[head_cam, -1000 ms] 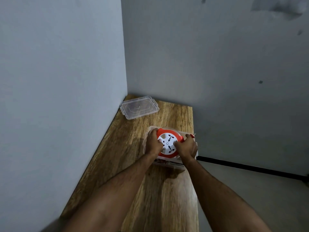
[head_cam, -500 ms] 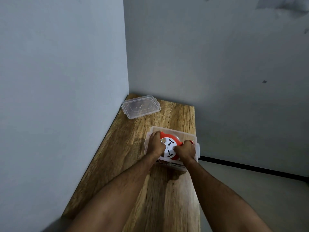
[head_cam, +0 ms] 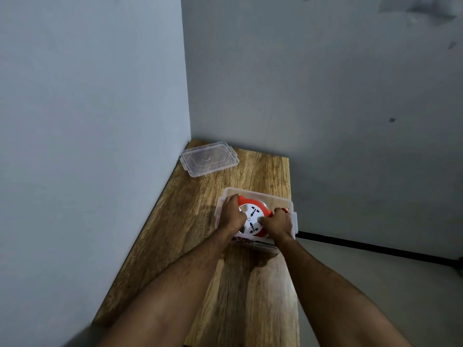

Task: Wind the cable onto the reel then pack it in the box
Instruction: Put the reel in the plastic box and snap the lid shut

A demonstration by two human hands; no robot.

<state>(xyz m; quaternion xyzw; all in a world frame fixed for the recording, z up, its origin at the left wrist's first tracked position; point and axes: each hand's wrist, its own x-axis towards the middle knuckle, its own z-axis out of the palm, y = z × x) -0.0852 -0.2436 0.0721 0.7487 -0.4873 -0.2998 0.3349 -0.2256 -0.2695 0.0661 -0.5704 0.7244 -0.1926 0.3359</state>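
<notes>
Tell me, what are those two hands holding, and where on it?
Both hold the orange cable reel inside the clear box: the left hand grips its left edge, the right hand its right edge, fingers curled onto the white socket face.

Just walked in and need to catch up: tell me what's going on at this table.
A person is packing an orange cable reel into a clear plastic box on the wooden table. Both hands grip the reel, left hand and right hand on its sides, seating it inside the box. The lid lies apart at the far corner, not yet on.
</notes>
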